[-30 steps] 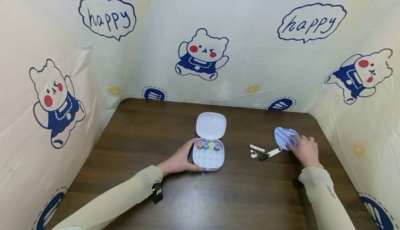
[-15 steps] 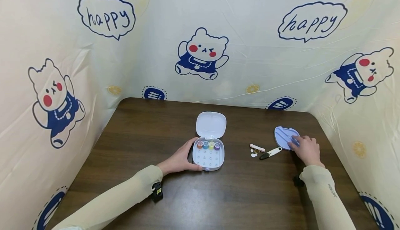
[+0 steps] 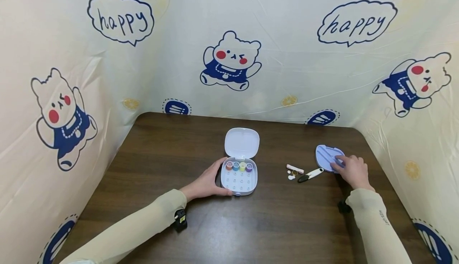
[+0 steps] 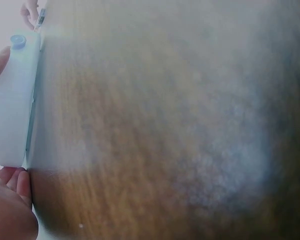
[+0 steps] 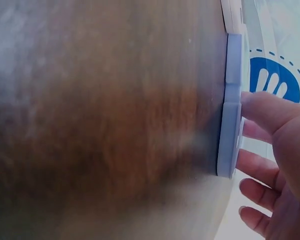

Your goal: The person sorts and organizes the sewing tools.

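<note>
A white box (image 3: pixel 239 191) stands at mid-table in the head view, its lid (image 3: pixel 242 142) raised. Along its back row sit small thread spools (image 3: pixel 239 167) in orange, blue, yellow and purple; pegs stick up in front of them. My left hand (image 3: pixel 206 181) grips the box's left side, thumb at the front corner, fingers at the back. Over to the right, a flat periwinkle-blue tray (image 3: pixel 325 156) with moulded grooves lies on the table. My right hand (image 3: pixel 353 172) rests thumb and fingertips on its right part; in the right wrist view the other fingers hang loosely above the tray (image 5: pixel 230 135).
Between box and tray lie a black-and-white handled tool (image 3: pixel 310 175) with a hole in one end, a short pale pink stick (image 3: pixel 295 169), a small brass-coloured ring (image 3: pixel 295 173) and several white discs (image 3: pixel 291 177). A printed cloth (image 3: pixel 229 104) surrounds the table's back and sides.
The blue tray and my right hand have shifted very slightly to the right. My left hand keeps its grip on the box, which stays in place.
</note>
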A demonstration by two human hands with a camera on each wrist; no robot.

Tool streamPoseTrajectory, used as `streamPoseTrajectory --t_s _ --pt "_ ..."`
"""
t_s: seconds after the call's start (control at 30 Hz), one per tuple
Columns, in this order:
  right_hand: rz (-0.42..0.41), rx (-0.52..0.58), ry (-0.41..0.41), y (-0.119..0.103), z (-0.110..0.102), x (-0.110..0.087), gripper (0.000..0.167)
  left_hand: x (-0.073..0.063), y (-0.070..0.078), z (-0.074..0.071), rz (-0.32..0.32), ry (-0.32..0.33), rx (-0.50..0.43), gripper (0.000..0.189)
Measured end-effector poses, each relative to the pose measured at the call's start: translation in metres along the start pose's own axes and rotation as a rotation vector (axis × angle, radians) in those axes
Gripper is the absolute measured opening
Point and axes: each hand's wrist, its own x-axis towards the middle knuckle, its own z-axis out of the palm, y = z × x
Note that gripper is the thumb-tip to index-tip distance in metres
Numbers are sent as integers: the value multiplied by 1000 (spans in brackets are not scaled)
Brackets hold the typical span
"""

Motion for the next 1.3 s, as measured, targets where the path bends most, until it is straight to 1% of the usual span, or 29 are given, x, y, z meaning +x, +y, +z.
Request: streamPoseTrajectory --t_s 0.27,0.47,0.63,0.8,0.93,1.1,1.3 --pt "-9 -5 9 5 1 0 50 0 -1 0 0 0 6 122" --pt "1 -6 32 4 0 -4 48 0 -1 1 12 7 3 121" --pt "10 -4 57 0 -3 -8 45 -1 -1 0 9 7 2 122" --pt "-16 3 102 -5 -6 -12 43 -1 0 0 7 3 1 122" --pt "-42 0 122 -9 -5 -13 42 -1 0 0 0 2 -2 122" --pt "-62 -3 121 -17 -4 -14 43 -1 0 0 -3 3 3 122" --pt "-79 -6 109 -34 -7 -16 45 0 -1 0 1 3 3 123"
